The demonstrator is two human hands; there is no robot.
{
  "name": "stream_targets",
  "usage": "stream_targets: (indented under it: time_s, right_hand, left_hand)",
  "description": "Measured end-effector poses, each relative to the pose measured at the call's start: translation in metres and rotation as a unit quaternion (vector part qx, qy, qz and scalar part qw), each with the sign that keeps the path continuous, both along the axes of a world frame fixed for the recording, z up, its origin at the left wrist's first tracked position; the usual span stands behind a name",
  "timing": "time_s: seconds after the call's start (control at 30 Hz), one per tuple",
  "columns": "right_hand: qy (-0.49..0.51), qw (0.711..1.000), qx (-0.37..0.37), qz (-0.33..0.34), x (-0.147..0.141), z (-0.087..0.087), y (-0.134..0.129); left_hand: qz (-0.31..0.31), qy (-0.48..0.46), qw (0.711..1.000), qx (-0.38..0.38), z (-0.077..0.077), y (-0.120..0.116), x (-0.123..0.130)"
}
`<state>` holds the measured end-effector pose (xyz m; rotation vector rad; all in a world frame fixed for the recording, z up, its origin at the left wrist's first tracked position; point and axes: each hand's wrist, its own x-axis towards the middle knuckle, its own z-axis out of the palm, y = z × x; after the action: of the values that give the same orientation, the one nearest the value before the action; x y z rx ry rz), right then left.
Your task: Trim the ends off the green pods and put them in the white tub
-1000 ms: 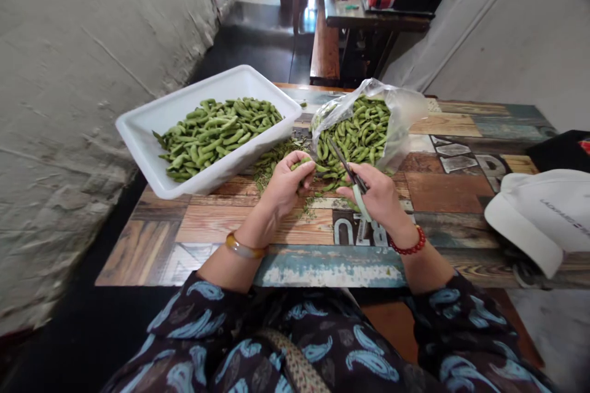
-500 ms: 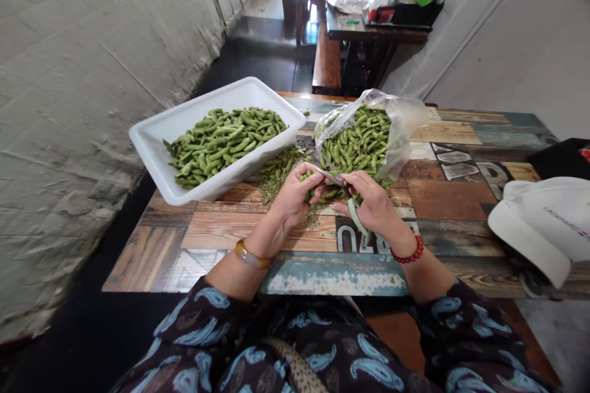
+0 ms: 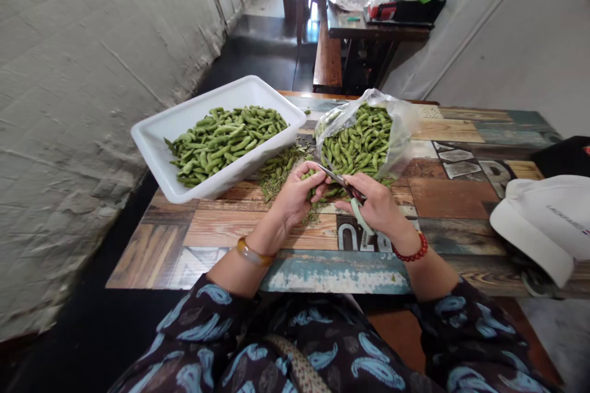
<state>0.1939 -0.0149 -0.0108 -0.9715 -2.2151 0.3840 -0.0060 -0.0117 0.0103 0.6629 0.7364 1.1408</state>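
Note:
My left hand (image 3: 299, 192) is closed around a few green soybean pods (image 3: 311, 177), partly hidden by its fingers. In my right hand (image 3: 375, 199) is a pair of scissors (image 3: 357, 211) with pale green handles. The blades point left and reach the fingertips of my left hand. Just beyond the hands, a clear plastic bag (image 3: 405, 126) lies with its mouth toward me, full of pods (image 3: 359, 138). To the left stands a white plastic tub (image 3: 221, 184) holding a heap of pods (image 3: 230, 138). Between tub and bag lie trimmed stems and scraps (image 3: 275, 181).
The table (image 3: 258, 230) has a patchwork wood-print top. At its right side sit a white cap (image 3: 546, 215) and a black object (image 3: 562, 156). A rough wall (image 3: 92, 73) runs along the left. Farther off are a bench (image 3: 328, 61) and another table (image 3: 343, 23).
The scissors have shifted slightly and their blades now look more parted. My right hand has moved a little to the right. My left hand stays nearly in place.

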Motion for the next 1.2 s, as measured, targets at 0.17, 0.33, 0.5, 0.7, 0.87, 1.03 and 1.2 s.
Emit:
stream_targets:
  time_s: [0.17,0.33,0.5,0.7,0.87,1.03,1.2]
  right_hand:
    - [-0.016,1.000,0.000,-0.007,0.000,0.002,-0.002]
    - [-0.007,1.000,0.003,-0.030,0.001,-0.001,0.001]
    - [0.051,0.993,0.020,-0.103,0.007,-0.003,0.011]
    - [0.099,0.986,0.015,-0.131,0.012,-0.003,0.014]
    - [0.112,0.987,0.024,-0.116,0.008,0.000,0.011]
    - [0.132,0.985,-0.001,-0.106,0.008,0.001,0.011]
    - [0.175,0.975,-0.046,-0.127,0.014,0.007,0.013]
  left_hand:
    - [-0.002,0.001,1.000,0.001,0.000,0.001,0.001]
    - [0.011,0.007,1.000,-0.006,0.000,0.003,-0.004]
    - [0.004,-0.028,0.999,-0.019,-0.003,0.008,-0.012]
    - [0.054,0.116,0.990,0.061,0.020,0.011,-0.019]
    - [0.182,0.282,0.921,0.196,0.058,0.046,-0.046]
    - [0.269,0.531,0.741,0.311,0.074,0.097,-0.091]
    - [0.201,0.628,0.655,0.369,0.066,0.090,-0.083]
